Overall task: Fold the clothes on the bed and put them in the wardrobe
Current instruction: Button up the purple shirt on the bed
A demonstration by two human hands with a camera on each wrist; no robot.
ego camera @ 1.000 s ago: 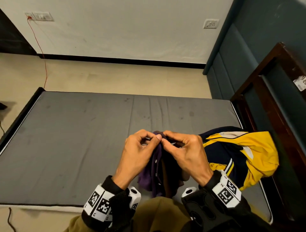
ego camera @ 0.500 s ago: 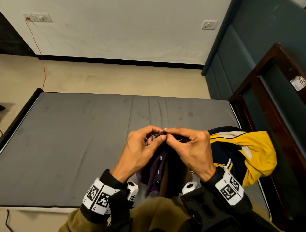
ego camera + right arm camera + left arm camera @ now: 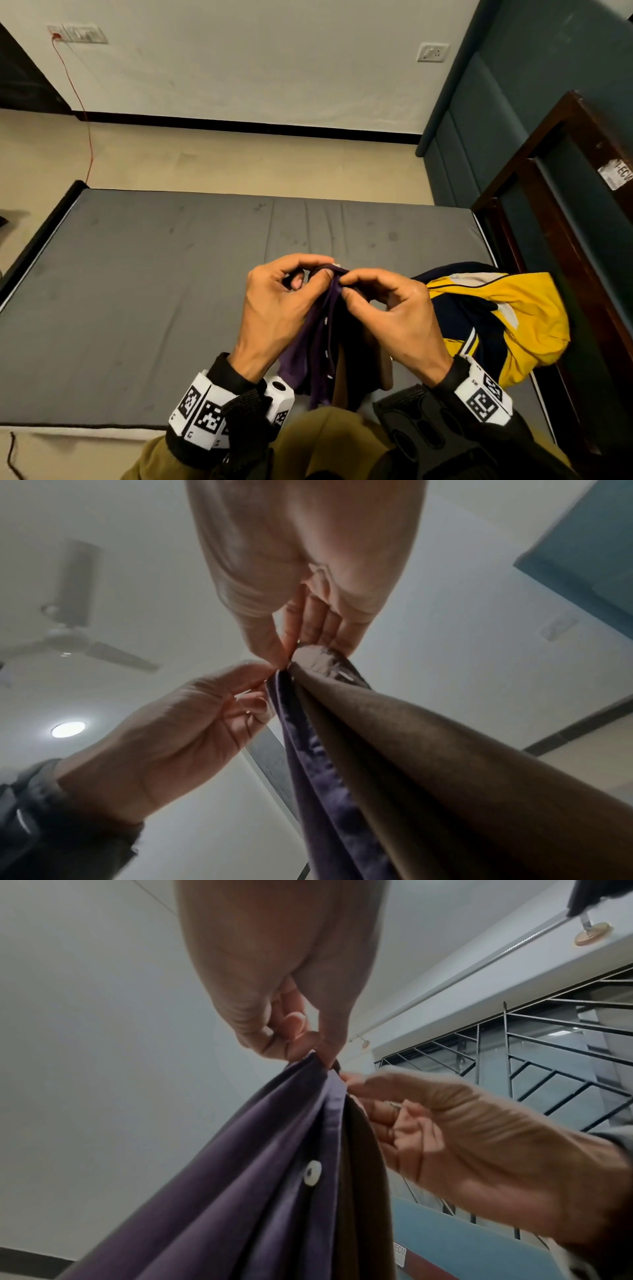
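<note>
A purple buttoned shirt (image 3: 317, 346) hangs from both hands above the near edge of the grey bed (image 3: 137, 291), with a brown garment (image 3: 376, 373) bunched against it. My left hand (image 3: 284, 301) pinches the shirt's top edge between thumb and forefinger. My right hand (image 3: 387, 308) pinches the same edge right beside it. In the left wrist view the purple shirt (image 3: 260, 1191) shows a white button (image 3: 312, 1172), and the left hand (image 3: 294, 1042) pinches its top. In the right wrist view the right hand (image 3: 308, 631) pinches the top where the purple shirt (image 3: 329, 791) and brown garment (image 3: 445, 777) meet.
A yellow and navy jacket (image 3: 496, 325) lies crumpled on the bed's right end. A dark wooden frame (image 3: 565, 240) and teal padded panels (image 3: 479, 120) stand to the right. Beige floor (image 3: 239, 164) runs beyond the bed to a white wall.
Both hands have kept pinching the shirt's top edge and have shifted a little to the right, toward the jacket. The fingers have reworked their hold on the edge.
</note>
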